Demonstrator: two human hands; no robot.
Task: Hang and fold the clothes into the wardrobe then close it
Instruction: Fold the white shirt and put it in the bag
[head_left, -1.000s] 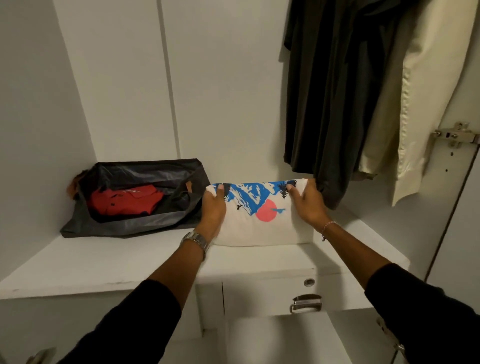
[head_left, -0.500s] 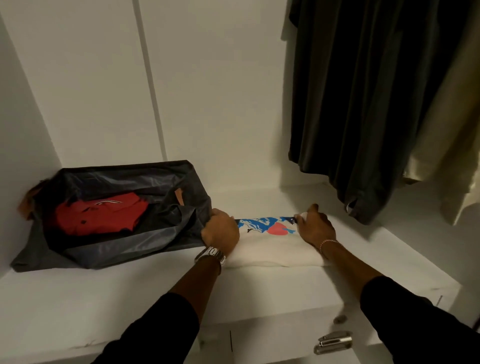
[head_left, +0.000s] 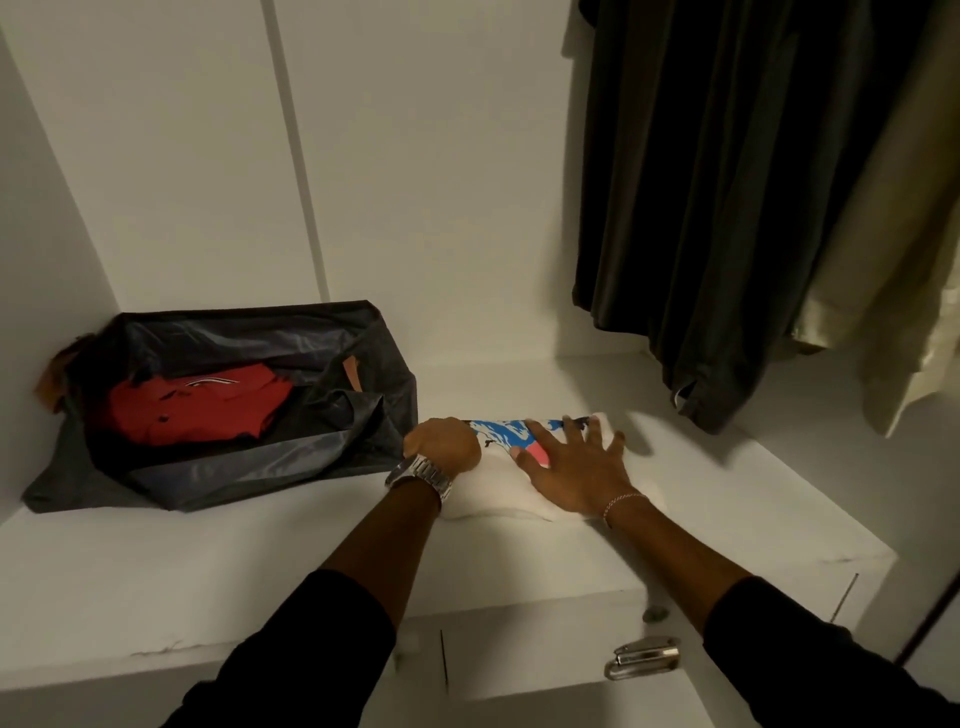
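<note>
My right hand (head_left: 574, 470) lay flat on the folded white T-shirt (head_left: 498, 491), fingers spread and straight, a wide grip that pressed rather than held. My left hand (head_left: 444, 447) sat at the shirt's left edge with the fingers curled; I think it pinched the fabric there, though the fingertips were hidden behind the knuckles and I could not be sure. The shirt rested on the wardrobe shelf (head_left: 727, 499), its blue and pink print facing up toward the back. The open dark bag (head_left: 234, 405) stood just left of the shirt, a red shirt (head_left: 202, 405) lying inside it. The dark hanging garment (head_left: 717, 208) and the cream hanging garment (head_left: 893, 260) hung above and to the right of the shirt, clear of it.

I judged the shirt light, soft and limp, apt to sag and lose its fold if lifted by one corner. To shift it I would slide both palms under its two short sides and carry it flat, or simply push it along the shelf. Its cotton looked unlikely to slip on the painted shelf. The drawer handle (head_left: 644, 657) showed below the shirt, on the front face under the shelf.
</note>
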